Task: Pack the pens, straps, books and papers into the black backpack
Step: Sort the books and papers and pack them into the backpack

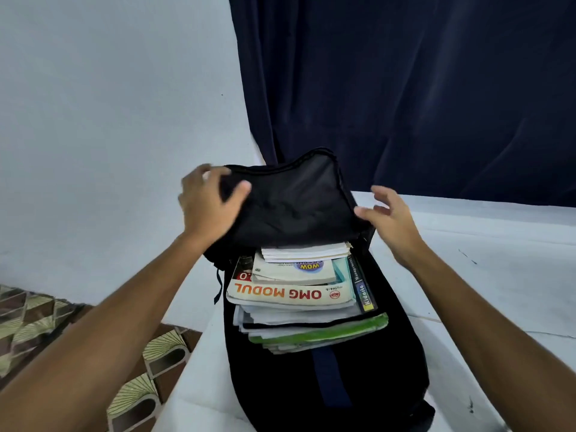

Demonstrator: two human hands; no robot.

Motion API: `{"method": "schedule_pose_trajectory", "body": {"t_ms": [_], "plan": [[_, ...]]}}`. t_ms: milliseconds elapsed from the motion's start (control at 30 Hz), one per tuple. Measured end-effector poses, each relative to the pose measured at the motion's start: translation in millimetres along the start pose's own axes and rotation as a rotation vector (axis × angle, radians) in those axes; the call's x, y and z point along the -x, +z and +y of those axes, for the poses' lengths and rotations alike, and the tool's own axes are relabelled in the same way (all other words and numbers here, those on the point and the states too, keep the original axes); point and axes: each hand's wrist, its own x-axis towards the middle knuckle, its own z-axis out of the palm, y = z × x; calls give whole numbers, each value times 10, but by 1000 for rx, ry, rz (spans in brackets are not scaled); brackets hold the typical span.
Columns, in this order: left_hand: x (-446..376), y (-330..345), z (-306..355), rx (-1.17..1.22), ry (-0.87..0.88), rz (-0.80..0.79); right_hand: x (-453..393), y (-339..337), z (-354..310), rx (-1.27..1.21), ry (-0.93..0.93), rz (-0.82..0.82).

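Two hands are up at the backpack's (367, 353) flap (290, 204). My left hand (207, 207) grips the flap's left corner, thumb across the front, fingers curled over the top edge. My right hand (389, 219) has its fingers spread and loosely bent, the thumb tip touching the flap's right edge; I cannot tell whether the other fingers touch anything. I see the backpack lying on the white table (486, 269), long axis running away from me, opening at the far end. Books (293, 291) and papers (311, 332) sit stacked in the open compartment, lying flat, their far ends under the flap. Behind hangs a dark curtain (420, 88).
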Motion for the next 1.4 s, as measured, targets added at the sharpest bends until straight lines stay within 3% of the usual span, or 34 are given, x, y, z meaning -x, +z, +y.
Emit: {"method": "schedule_pose_trajectory", "body": {"t_ms": [100,167,267,367,433,533,567,633,700,800,833,900,1000,1067,1400], "plan": [[60,-155,72,777,-808,-179,-135,63,-50,-386,236,-154],[109,-230,159,1054,-953,-242,-137,62,-69,-528,271,-171],[207,-241,208,1155,-872,-118,-74,11,-68,-584,239,-153],[421,-337,309,1123,-675,-189,35,-79,-19,-537,175,-252],[692,-395,266,1094,-563,-343,127,-181,113,-454,160,-349],[1125,-427,-28,785,-408,-734,264,-362,444,-57,146,-497],[1236,-431,-128,703,-378,-796,317,-415,545,46,141,-542],[1362,-461,-207,739,-430,-725,361,-508,733,82,178,-575],[1380,-482,-194,808,-513,-469,383,-544,775,76,188,-525],[1372,-467,-197,588,-594,-141,432,-515,687,77,158,-334],[1368,-442,-219,525,-654,-139,429,-495,669,79,144,-260],[1378,-413,-213,545,-813,-294,401,-451,673,136,200,-170],[1397,-300,-101,752,-934,-519,367,-345,770,127,501,-313],[1415,-166,8,831,-922,-600,333,-272,907,96,555,-347],[1292,236,109,572,-884,-522,408,-232,1130,116,371,-183]]}}
